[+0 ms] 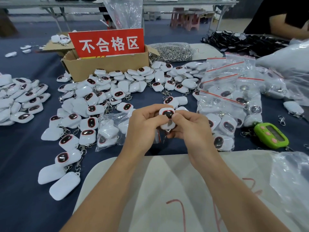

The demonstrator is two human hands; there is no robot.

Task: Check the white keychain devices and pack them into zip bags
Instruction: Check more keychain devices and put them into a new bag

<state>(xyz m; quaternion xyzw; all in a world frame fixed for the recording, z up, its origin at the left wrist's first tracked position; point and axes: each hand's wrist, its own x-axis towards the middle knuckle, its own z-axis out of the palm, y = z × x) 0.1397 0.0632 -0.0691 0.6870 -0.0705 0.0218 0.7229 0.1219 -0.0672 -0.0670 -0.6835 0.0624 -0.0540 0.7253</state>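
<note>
Between both hands, over the blue cloth [25,156], one white keychain device [167,114] is pinched by curled fingers of the left hand [145,126] and right hand [189,129], its glossy dark oval face turned upward, presumably for inspection. Loose devices [93,104], smooth rounded plastic, are heaped around; crinkled clear zip bags [229,76] with red seals are kept near on the right, likely for packing.

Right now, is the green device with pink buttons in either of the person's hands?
No, the green device lies on the table to the right, while the left hand and right hand grip one white keychain device.
</note>
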